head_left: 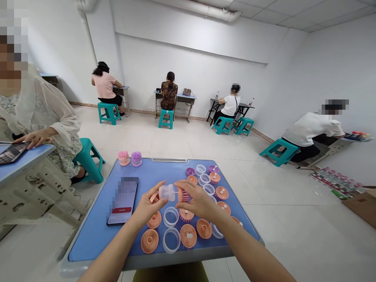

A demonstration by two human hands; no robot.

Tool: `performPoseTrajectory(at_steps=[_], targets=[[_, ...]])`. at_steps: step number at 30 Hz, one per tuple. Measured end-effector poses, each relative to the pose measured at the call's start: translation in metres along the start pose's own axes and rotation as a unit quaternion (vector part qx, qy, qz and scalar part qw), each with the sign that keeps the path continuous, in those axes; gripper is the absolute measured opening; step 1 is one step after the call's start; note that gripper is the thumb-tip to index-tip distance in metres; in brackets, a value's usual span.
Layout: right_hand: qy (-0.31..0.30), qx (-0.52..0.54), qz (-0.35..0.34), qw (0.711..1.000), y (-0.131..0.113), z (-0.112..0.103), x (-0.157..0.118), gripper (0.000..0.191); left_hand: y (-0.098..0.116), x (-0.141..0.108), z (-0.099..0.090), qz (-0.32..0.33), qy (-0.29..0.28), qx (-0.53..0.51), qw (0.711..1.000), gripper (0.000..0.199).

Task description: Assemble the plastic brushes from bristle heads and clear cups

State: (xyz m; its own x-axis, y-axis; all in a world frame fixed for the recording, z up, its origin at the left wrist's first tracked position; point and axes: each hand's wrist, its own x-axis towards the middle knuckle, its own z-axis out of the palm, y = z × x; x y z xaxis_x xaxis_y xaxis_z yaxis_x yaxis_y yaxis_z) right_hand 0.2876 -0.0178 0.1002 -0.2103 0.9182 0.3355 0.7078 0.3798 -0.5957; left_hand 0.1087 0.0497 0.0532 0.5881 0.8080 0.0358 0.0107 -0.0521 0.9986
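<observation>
While aloft, hands (147, 203) (198, 197) seemingly palm-inward.

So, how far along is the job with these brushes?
A pink brush and a purple brush look finished, standing together. The left hand holds a clear piece and an orange piece, the right hand a bristled top. Loose orange caps, clear rings and bristled tops lie around, so most looks undone.

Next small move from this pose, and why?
I'd probably ease the bristled head in the right hand toward the clear part in the left hand, keeping the white stem straight: the pieces face each other, with the stem across the gap.
</observation>
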Motion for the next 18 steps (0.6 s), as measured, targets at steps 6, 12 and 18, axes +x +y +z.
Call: performPoseTrajectory(at_steps=[6, 12, 18], targets=[[-0.010, -0.015, -0.040, 0.999, 0.001, 0.010, 0.001, 0.052, -0.002, 0.000, 0.002, 0.020, -0.020, 0.038, 0.999, 0.058], [-0.004, -0.009, -0.029, 1.000, 0.006, 0.012, -0.001, 0.048, -0.004, 0.001, 0.000, 0.021, -0.036, 0.049, 0.998, 0.044], [0.000, -0.024, -0.081, 0.996, 0.012, 0.017, -0.002, 0.041, -0.002, 0.003, 0.001, -0.002, -0.062, 0.047, 0.997, 0.034]])
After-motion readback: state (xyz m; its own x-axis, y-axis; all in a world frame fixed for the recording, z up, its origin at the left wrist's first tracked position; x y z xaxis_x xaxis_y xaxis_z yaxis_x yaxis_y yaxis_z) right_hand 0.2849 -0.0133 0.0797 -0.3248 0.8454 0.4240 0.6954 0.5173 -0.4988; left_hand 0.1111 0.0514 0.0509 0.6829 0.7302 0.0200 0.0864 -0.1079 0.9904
